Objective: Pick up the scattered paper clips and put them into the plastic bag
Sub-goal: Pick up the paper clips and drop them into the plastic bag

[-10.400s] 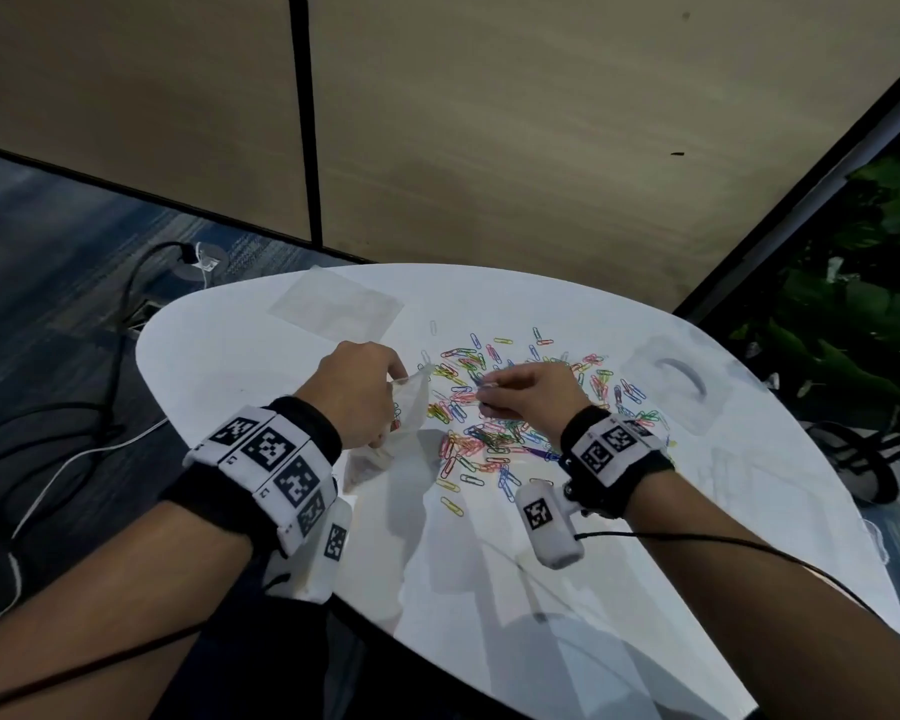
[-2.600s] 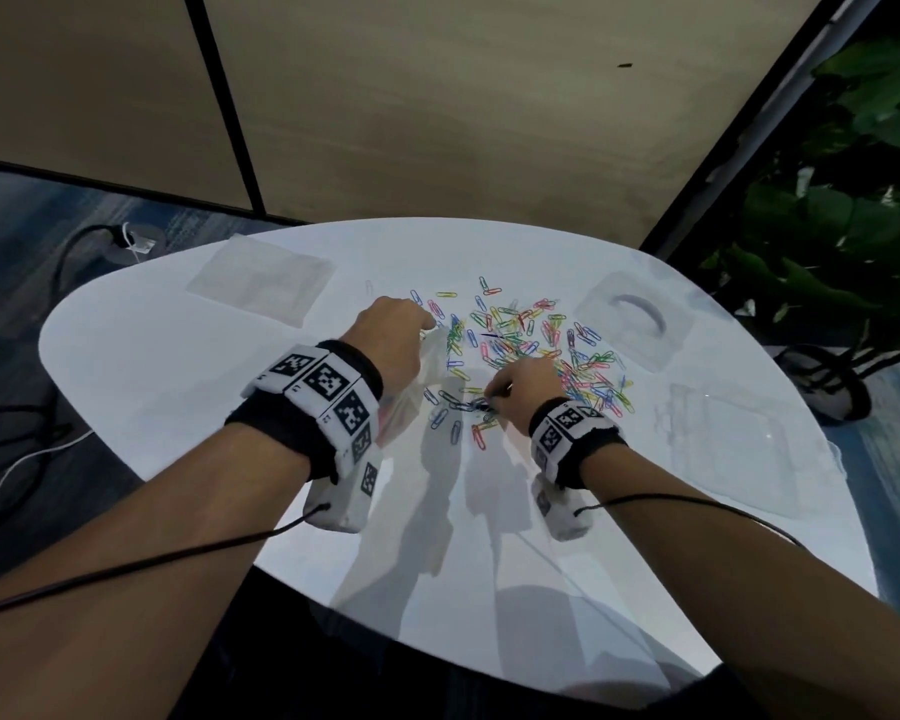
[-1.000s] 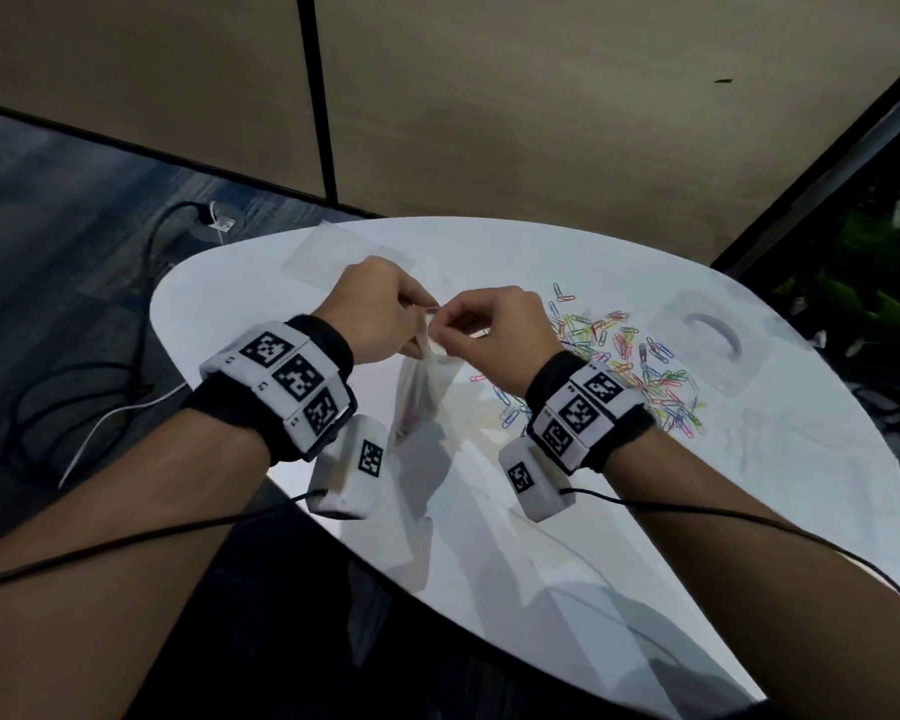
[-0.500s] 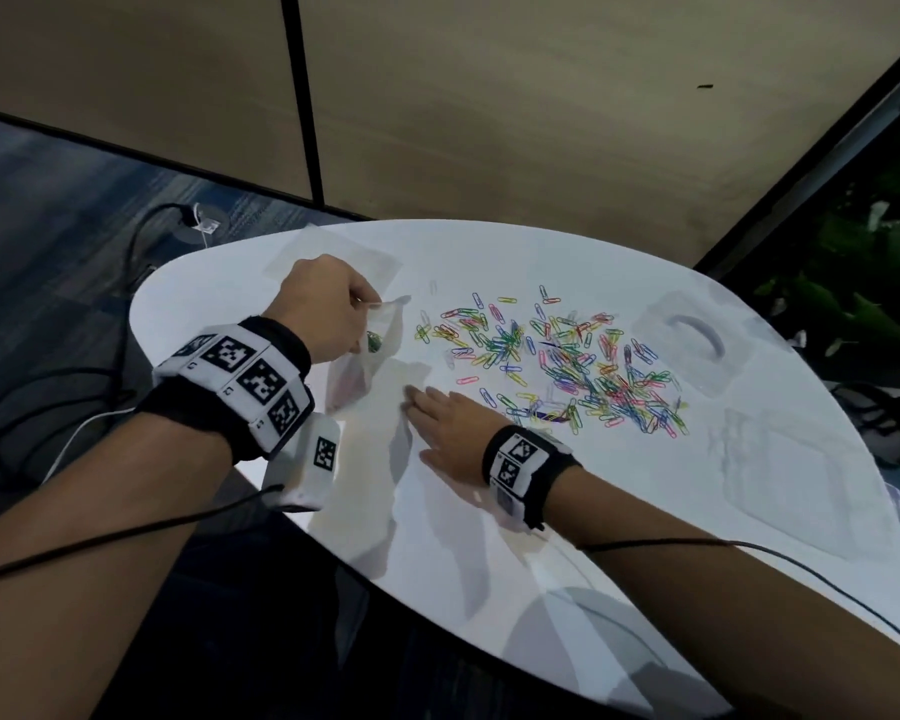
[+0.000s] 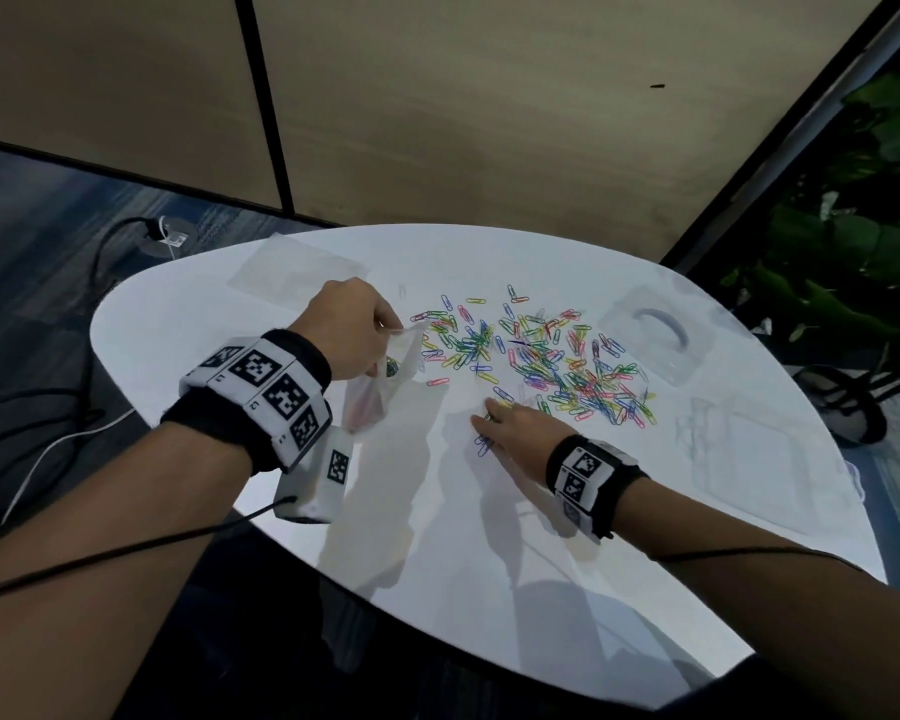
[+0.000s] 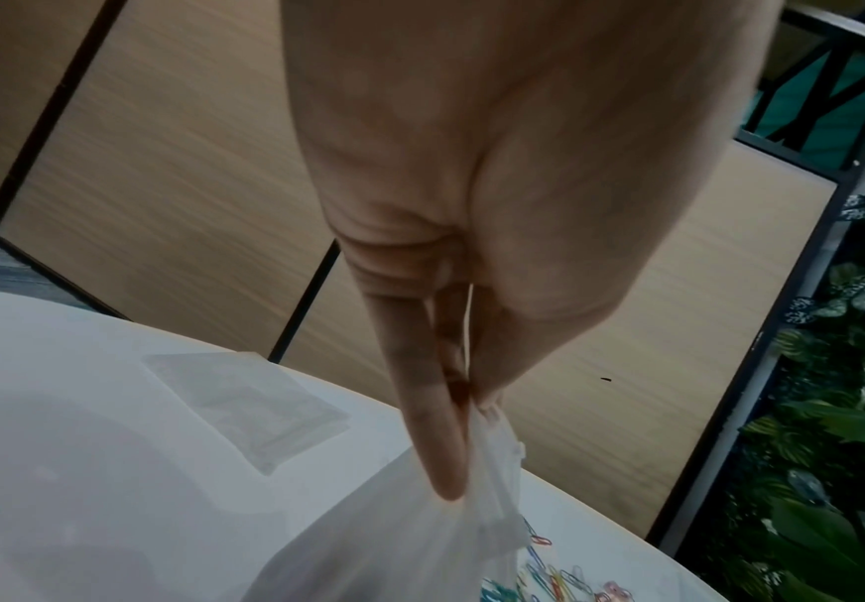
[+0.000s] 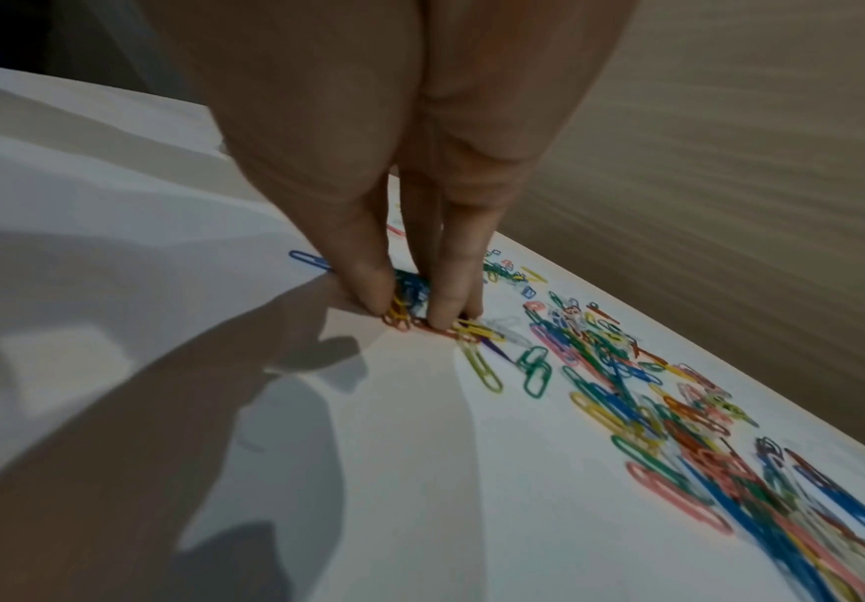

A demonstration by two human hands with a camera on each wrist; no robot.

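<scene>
Gathering step: the right hand (image 5: 515, 426) presses near-straight fingers (image 7: 368, 281) onto coloured wire paper clips (image 7: 409, 313) beneath them; next, pinch and carry them to the translucent plastic bag (image 5: 385, 376), whose rim the left hand (image 5: 346, 327) pinches.

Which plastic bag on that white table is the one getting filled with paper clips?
Start at the white table and find the left hand. The plastic bag hangs pinched from its fingers. Unlike the flat bag lying behind, it is lifted, crumpled and holds clips.

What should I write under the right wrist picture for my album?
Straight fingers of the right hand press down on colourful plastic-coated paper clips scattered on the white table.
</scene>
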